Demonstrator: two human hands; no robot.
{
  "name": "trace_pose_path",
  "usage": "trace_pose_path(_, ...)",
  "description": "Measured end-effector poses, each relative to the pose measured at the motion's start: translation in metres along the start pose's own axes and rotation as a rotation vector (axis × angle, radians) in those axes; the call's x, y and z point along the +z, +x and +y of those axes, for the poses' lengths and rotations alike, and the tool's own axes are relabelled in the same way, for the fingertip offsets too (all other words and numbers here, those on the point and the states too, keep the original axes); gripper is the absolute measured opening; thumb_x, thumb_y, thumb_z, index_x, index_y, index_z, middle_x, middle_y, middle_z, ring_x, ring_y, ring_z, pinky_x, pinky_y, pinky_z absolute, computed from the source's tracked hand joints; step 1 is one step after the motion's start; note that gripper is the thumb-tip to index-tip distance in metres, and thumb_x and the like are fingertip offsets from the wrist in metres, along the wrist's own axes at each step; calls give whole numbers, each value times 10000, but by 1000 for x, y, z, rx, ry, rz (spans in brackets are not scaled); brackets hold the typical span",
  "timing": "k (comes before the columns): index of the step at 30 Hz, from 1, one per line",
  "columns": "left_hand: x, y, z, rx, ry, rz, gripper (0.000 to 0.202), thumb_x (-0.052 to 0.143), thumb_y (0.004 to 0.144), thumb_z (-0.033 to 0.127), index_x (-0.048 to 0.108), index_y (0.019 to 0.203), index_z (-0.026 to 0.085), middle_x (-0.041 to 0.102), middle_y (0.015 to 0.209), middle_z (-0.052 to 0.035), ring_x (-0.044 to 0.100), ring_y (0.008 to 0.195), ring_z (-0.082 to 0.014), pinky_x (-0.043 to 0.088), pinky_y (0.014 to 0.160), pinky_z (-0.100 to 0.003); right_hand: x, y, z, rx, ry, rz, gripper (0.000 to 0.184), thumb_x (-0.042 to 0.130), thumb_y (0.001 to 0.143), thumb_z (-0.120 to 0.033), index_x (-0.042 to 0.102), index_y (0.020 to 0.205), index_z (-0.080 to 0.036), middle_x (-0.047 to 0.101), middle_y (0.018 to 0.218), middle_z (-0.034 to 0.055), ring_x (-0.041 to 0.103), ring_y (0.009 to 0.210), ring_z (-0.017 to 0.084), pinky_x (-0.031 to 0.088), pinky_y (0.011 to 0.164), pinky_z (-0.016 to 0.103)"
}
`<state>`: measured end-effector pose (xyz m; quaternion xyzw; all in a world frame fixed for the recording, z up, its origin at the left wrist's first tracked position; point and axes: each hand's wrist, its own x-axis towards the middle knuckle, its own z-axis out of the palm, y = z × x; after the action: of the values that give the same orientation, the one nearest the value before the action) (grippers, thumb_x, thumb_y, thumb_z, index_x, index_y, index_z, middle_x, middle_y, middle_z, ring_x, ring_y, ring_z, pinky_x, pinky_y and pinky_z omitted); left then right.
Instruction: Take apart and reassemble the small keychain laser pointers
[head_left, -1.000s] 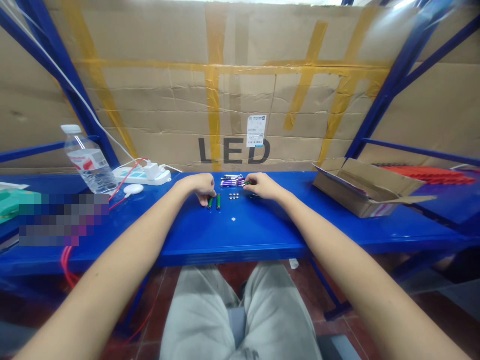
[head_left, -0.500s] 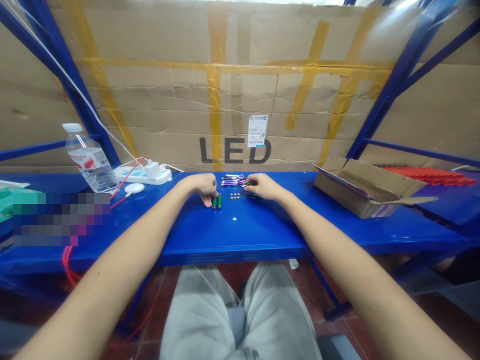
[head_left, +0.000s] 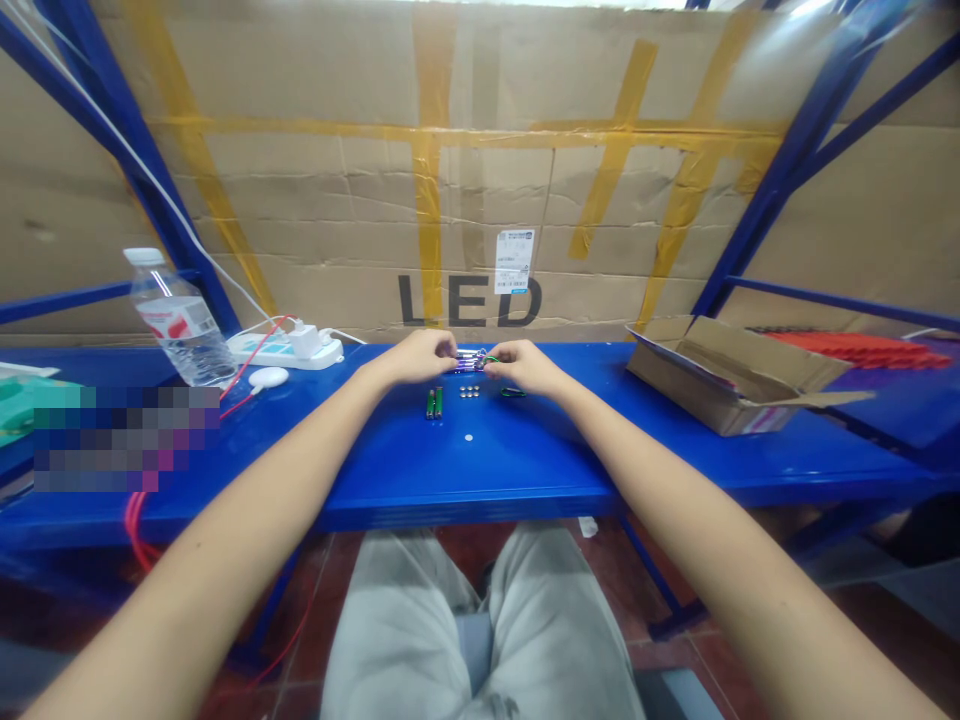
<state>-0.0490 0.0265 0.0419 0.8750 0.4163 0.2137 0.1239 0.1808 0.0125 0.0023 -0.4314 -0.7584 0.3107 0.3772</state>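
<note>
Both hands meet over a small pile of purple pen-like sticks at the back of the blue table. My left hand is closed, its fingertips pinching one end of a stick. My right hand is closed on the other end. Two green batteries lie side by side just in front of the left hand. Several small silver button cells sit between the hands, one more lies nearer me. A dark green piece lies by my right wrist.
A water bottle, a white power strip with red cables and a white puck stand at the left. An open cardboard box sits at the right. Cardboard marked LED closes the back, between blue rack posts.
My left hand has let go of the two green batteries and moved back and right to the purple sticks. The batteries now lie together. My right hand has shifted slightly toward the pile.
</note>
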Motion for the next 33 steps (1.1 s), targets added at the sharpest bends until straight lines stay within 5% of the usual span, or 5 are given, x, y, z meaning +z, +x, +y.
trace_pose_path(5, 25, 0, 9, 262, -264, 35, 179, 630, 800, 248, 638, 960, 169, 721, 864, -41, 660, 799, -163, 498, 730, -275, 1, -4, -10, 9, 241, -36, 151, 707, 737, -255, 684, 822, -133, 659, 696, 19, 582, 680, 142, 474, 713, 290)
trace_pose_path(15, 43, -2, 23, 311, -189, 250, 76, 601, 818, 215, 641, 853, 162, 693, 762, -15, 613, 686, -127, 462, 658, -241, 6, -11, -15, 109, 521, -202, 106, 618, 772, -155, 584, 872, -166, 481, 649, -39, 452, 548, 96, 466, 592, 267)
trace_pose_path(22, 44, -1, 21, 255, -242, 292, 87, 602, 752, 170, 641, 829, 156, 657, 697, 5, 601, 662, -122, 462, 644, -230, 5, -8, -9, 26, -1, -174, 310, 488, 876, -122, 597, 1165, -139, 600, 718, 3, 540, 570, 127, 487, 618, 271)
trace_pose_path(28, 43, 2, 15, 157, -374, 297, 62, 610, 747, 222, 613, 771, 165, 648, 649, 13, 592, 619, -131, 452, 601, -243, 5, -8, -4, -249, -347, -51, 384, 408, 982, -198, 543, 1340, -168, 645, 1302, 136, 612, 1155, 236, 461, 1010, 400)
trace_pose_path(33, 44, 5, 10, 138, -488, 272, 51, 610, 734, 214, 598, 761, 172, 645, 604, 19, 615, 603, -146, 470, 606, -260, 7, -7, -3, -242, -412, -38, 349, 360, 997, -181, 582, 1263, -149, 686, 1228, 135, 641, 1118, 238, 468, 997, 393)
